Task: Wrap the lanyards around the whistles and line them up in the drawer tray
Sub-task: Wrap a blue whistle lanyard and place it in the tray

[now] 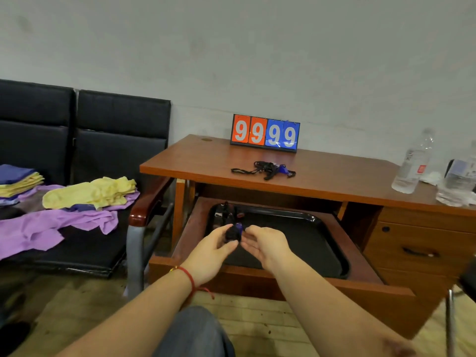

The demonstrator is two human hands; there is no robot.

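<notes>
Tray (332,253) in the open drawer (360,284) (below the desktop (201,163)); loose whistles (270,170) before the scoreboard (265,134).

Small blue plastic whistle wound in black lanyard cord (234,232), held above the black plastic tray (319,240) in the open wooden drawer (360,276), near the tray's left edge. Dark wrapped whistles (224,212) bunched in the tray's far left corner. Blue whistle with loose black lanyards (268,170) sprawled mid-desktop (334,173).

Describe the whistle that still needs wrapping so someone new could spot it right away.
Find the wooden desk with the flip scoreboard showing 9999. Just in front of the scoreboard lies a blue whistle in a loose tangle of black lanyards. Unlike the wrapped whistle held over the drawer tray, its cords sprawl.
</notes>
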